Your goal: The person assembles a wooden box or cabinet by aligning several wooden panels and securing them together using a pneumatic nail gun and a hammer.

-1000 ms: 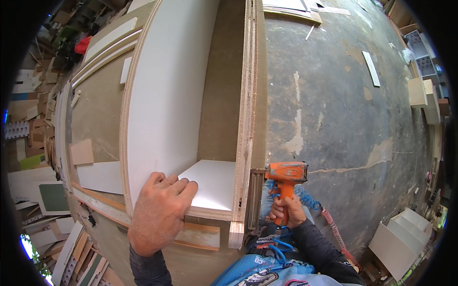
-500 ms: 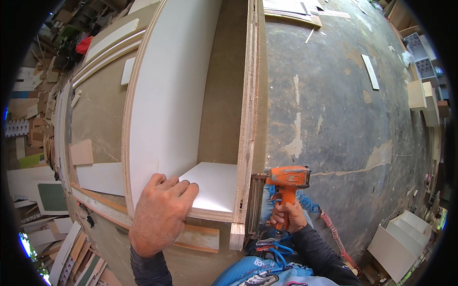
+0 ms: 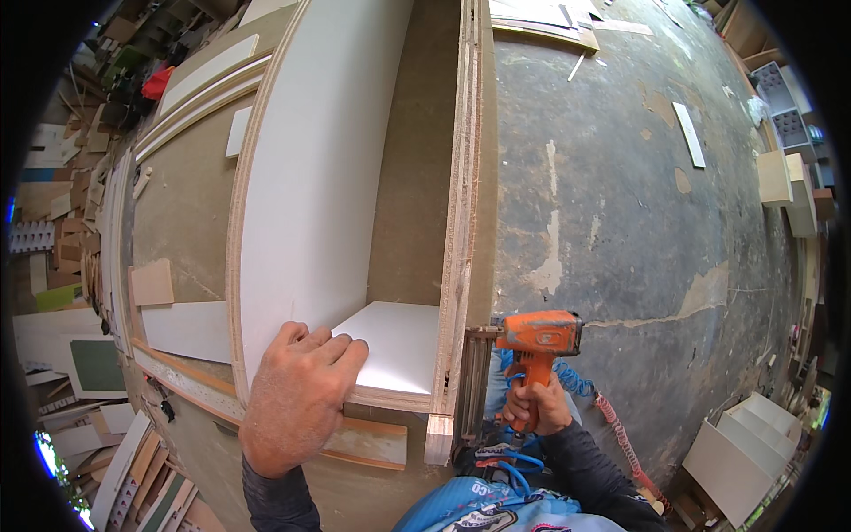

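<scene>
A long cabinet frame of white-faced plywood panels lies on the worktable, its left side panel (image 3: 301, 177) and right side panel (image 3: 461, 222) running away from me. Between them at the near end sits a white end panel (image 3: 399, 341). My left hand (image 3: 301, 395) is closed over the near left corner, fingers curled on the end panel's edge; its fingertips are partly hidden. In my right hand (image 3: 541, 403) is an orange nail gun (image 3: 542, 333), held by the handle. Its nose and magazine (image 3: 479, 381) stand just right of the right side panel's near end.
A wood strip (image 3: 372, 443) lies below the end panel. Blue and red coiled air hoses (image 3: 620, 430) trail beside my right arm. White boxes (image 3: 745, 452) stand on the concrete floor (image 3: 620, 222) at right. Stacked boards (image 3: 213, 80) lie left on the table, with offcuts (image 3: 80, 222) beyond.
The nail gun has shifted slightly right and down, its head turned a little. My left hand and the cabinet frame stay in place.
</scene>
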A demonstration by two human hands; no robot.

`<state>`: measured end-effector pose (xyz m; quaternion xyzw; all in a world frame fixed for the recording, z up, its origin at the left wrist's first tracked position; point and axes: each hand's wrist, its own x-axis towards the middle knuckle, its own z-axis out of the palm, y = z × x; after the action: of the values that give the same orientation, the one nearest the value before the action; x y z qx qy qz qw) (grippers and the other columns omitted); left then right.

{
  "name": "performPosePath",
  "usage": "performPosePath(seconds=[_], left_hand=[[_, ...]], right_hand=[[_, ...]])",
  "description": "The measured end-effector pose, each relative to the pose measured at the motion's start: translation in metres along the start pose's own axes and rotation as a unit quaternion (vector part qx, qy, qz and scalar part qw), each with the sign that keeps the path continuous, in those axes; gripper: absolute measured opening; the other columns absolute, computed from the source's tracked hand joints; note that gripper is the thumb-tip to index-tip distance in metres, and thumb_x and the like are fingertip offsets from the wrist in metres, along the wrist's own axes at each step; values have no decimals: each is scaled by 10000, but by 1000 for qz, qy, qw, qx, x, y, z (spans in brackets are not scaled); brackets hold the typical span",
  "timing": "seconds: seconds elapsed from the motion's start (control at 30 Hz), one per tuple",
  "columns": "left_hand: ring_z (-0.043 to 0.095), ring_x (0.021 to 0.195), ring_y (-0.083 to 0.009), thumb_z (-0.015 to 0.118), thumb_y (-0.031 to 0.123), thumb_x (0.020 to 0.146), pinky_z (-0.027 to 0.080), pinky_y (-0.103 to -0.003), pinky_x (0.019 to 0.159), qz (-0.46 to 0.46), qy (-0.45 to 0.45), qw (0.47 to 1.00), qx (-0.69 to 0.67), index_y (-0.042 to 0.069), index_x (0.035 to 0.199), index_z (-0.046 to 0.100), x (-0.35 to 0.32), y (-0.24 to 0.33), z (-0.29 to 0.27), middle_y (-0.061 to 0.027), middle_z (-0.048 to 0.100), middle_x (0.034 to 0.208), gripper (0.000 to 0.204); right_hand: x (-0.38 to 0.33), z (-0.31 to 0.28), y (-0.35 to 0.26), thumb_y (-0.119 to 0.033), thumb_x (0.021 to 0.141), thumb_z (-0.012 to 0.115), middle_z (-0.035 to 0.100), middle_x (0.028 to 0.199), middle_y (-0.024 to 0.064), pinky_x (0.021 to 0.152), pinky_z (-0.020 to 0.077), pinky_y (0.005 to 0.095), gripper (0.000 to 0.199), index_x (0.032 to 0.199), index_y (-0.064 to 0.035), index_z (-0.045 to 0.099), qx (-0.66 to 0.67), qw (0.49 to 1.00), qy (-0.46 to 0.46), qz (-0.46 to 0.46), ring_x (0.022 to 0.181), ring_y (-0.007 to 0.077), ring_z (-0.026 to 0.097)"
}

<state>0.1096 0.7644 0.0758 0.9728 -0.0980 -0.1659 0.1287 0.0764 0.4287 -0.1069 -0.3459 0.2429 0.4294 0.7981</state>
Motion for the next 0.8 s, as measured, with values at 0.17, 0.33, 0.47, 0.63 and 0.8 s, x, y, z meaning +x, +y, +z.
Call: performPosePath(seconds=[0.17, 0.33, 0.47, 0.63, 0.8], left_hand=[[631, 812, -285, 673, -49, 619, 446, -399, 798, -3, -14, 1000, -6, 22, 873, 596, 2, 1, -4, -108, 647, 807, 275], [630, 829, -286, 667, -34, 667, 447, -403, 808, -4, -16, 1000, -10, 27, 850, 576, 3, 3, -5, -108, 626, 793, 213], [627, 832, -289, 665, -34, 663, 447, -406, 805, -3, -18, 1000, -10, 26, 851, 577, 3, 4, -6, -107, 623, 791, 217], [625, 818, -292, 673, -46, 613, 444, -403, 794, 0, -4, 1000, -16, 24, 879, 592, 2, 1, -3, -104, 641, 813, 286], [629, 786, -292, 700, -68, 505, 440, -391, 775, 0, -1, 1000, -11, 21, 924, 622, 2, 1, -2, -101, 676, 837, 435]], right_hand=[[-9, 11, -7, -53, 839, 616, 485, 682, 29, 583, 506, 375, 407, 1209, 93, 530, -23, 999, -26, -28, 517, 140, 515], [-13, 16, -10, -54, 810, 635, 457, 658, 21, 553, 476, 381, 391, 1176, 44, 539, -50, 998, -16, -31, 509, 140, 494], [-14, 16, -10, -50, 821, 624, 487, 661, 36, 550, 494, 372, 397, 1184, 86, 539, -51, 998, -14, -38, 507, 143, 509], [-14, 12, -7, -40, 823, 594, 503, 638, 43, 548, 503, 363, 391, 1184, 105, 547, -47, 997, -25, -48, 490, 141, 505], [-16, 15, -10, -43, 821, 588, 512, 636, 45, 545, 502, 365, 391, 1182, 105, 552, -72, 995, -31, -60, 491, 140, 511]])
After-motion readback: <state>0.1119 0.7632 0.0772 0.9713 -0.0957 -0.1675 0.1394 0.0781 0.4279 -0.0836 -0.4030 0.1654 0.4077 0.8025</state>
